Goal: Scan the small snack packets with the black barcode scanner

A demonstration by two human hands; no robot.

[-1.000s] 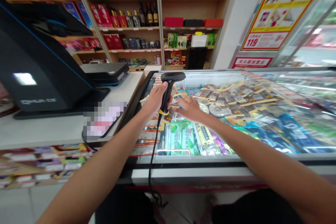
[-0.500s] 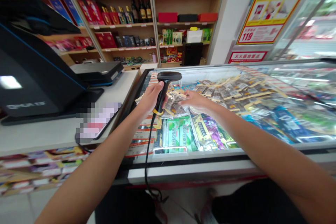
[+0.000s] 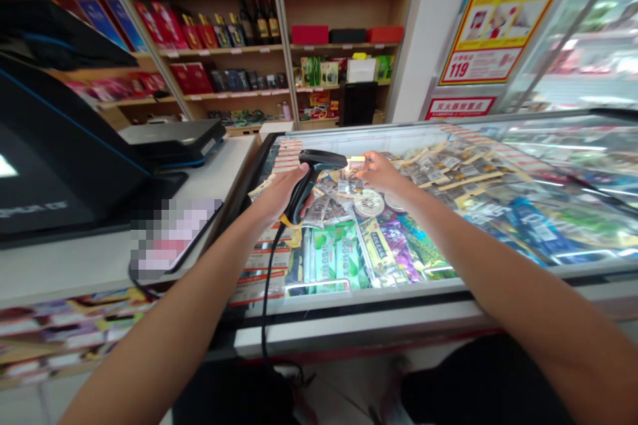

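Note:
My left hand (image 3: 280, 191) is closed around the handle of a black corded barcode scanner (image 3: 315, 167), its head tilted forward over the open display case (image 3: 349, 305). My right hand (image 3: 381, 172) reaches further into the case, fingers curled around a small flat packet (image 3: 355, 159) just in front of the scanner's head. Below both hands lie clear snack packets (image 3: 329, 202), a round tin (image 3: 369, 202) and green packets (image 3: 331, 255). The scanner's black cable (image 3: 266, 292) hangs down over the case's front edge.
A black checkout terminal (image 3: 54, 153) and a flat black device (image 3: 172, 139) stand on the white counter (image 3: 74, 265) to my left. Wooden shelves (image 3: 279, 46) with boxes and bottles fill the back wall. A red and yellow poster (image 3: 498, 13) hangs at the right.
My right hand moved from the packets near the scanner's handle to further back in the case and closed on a small packet. The scanner tilted forward and lower.

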